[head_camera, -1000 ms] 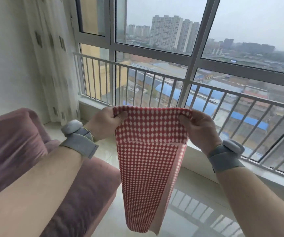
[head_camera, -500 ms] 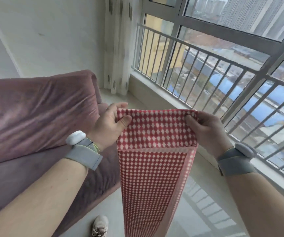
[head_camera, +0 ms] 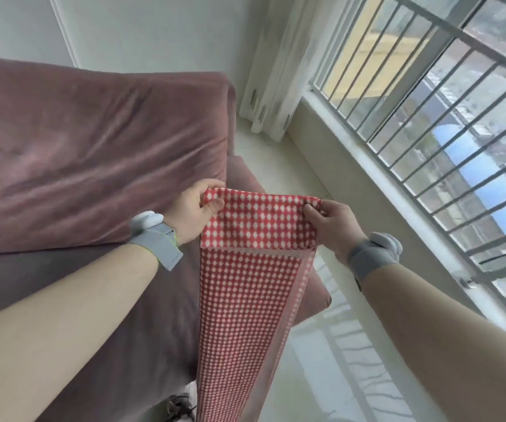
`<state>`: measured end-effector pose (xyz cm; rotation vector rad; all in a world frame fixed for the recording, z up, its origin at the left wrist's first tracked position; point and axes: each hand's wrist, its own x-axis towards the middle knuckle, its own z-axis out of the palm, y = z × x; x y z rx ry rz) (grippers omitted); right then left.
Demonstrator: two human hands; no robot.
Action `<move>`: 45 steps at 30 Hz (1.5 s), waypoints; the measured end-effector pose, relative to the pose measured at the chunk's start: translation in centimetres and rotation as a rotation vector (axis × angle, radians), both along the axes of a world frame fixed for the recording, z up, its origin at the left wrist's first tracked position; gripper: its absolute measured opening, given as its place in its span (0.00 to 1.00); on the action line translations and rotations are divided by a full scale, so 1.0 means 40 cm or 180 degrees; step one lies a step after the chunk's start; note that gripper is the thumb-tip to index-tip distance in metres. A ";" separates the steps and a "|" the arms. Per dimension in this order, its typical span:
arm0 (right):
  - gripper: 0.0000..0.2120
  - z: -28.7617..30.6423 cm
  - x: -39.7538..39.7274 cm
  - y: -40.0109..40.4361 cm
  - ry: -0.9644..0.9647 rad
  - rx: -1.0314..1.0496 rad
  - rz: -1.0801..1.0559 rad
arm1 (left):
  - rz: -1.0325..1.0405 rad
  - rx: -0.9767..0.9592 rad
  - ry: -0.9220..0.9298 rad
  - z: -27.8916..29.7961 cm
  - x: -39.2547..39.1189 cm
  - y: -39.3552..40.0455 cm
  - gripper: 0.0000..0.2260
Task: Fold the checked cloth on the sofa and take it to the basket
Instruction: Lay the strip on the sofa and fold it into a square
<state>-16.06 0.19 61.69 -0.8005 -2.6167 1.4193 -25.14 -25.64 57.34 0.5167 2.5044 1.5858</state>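
Our left hand [head_camera: 191, 213] and right hand [head_camera: 332, 228] each pinch a top corner of the checked cloth [head_camera: 251, 269] — red-and-white, pale-bordered, hanging doubled above the mauve plush sofa [head_camera: 87, 153].

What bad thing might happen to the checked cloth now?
The checked cloth is held only by its top corners, pinched by the left hand and right hand. If one pinch slips, the fold could fall open. Its long end hangs down low, so it might drag on the floor.
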 end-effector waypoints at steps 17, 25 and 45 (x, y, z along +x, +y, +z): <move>0.09 -0.530 -0.736 -0.061 -0.0710 -0.0199 0.0116 | 0.0723 -0.1115 -0.0197 -0.527 -0.570 -0.078 0.11; 0.08 -0.775 -0.803 -0.079 -0.0638 -0.0498 0.0351 | 0.1582 -0.0862 -0.0543 -0.736 -0.576 -0.082 0.20; 0.08 -0.915 -0.321 -0.097 -0.2205 -0.0999 0.0027 | 0.1802 0.0701 -0.2991 -0.915 -0.104 0.002 0.05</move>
